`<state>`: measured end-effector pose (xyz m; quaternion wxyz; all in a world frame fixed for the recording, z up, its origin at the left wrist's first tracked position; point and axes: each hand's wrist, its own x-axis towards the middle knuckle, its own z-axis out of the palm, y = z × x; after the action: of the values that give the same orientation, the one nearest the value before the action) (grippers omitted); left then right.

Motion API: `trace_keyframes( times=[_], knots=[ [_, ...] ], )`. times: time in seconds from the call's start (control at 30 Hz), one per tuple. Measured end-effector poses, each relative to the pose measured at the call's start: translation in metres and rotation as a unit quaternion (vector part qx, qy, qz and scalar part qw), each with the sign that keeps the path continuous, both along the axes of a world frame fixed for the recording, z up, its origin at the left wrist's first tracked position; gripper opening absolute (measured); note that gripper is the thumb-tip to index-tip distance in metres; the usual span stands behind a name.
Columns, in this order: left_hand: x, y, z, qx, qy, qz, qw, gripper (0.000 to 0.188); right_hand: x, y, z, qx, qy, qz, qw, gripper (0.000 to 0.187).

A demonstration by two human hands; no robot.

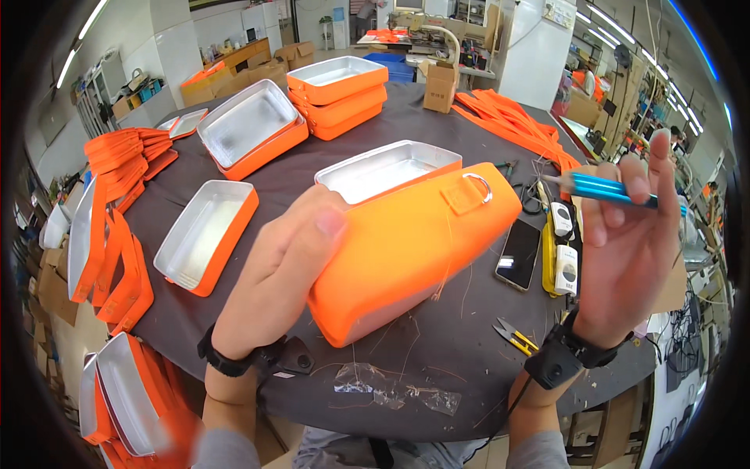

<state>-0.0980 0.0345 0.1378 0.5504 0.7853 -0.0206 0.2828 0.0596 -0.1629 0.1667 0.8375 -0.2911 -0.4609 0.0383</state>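
An orange case (398, 242) with rounded corners is tilted in front of me, and my left hand (293, 258) is closed round its left end. A small stitched tab with a metal D-ring (478, 187) sits on its upper right side, and loose orange threads hang from it. To the right, raised off the table, my right hand (633, 227) grips a blue pen-like tool (613, 189) whose thin tip points left. One index finger of that hand sticks up. Directly behind the held case lies an open orange tray with silver lining (391, 170).
More silver-lined trays (207, 234) and stacked orange cases (337, 98) stand left and back. Orange straps (512, 117) lie at the back right. Right of centre are a phone (519, 254), yellow thread snips (516, 336) and a yellow holder (549, 250). Clear plastic scraps (391, 387) lie near me.
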Motion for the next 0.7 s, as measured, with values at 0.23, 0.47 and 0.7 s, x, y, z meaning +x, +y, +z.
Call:
trace_keyframes(
  times=[0.23,0.47,0.7],
  knots=[
    [0.001,0.005,-0.008,-0.032,-0.048,0.054,0.997,0.034,0.012,0.000,-0.004,-0.052,-0.069,0.009,0.996,0.038],
    [0.013,-0.005,-0.014,-0.094,-0.113,0.103,0.984,0.040,0.022,0.006,-0.008,-0.044,-0.033,-0.159,0.986,0.041],
    [0.004,-0.007,-0.014,-0.063,-0.061,0.145,0.986,0.044,0.007,0.021,-0.017,-0.011,-0.039,-0.184,0.982,0.043]
  ],
)
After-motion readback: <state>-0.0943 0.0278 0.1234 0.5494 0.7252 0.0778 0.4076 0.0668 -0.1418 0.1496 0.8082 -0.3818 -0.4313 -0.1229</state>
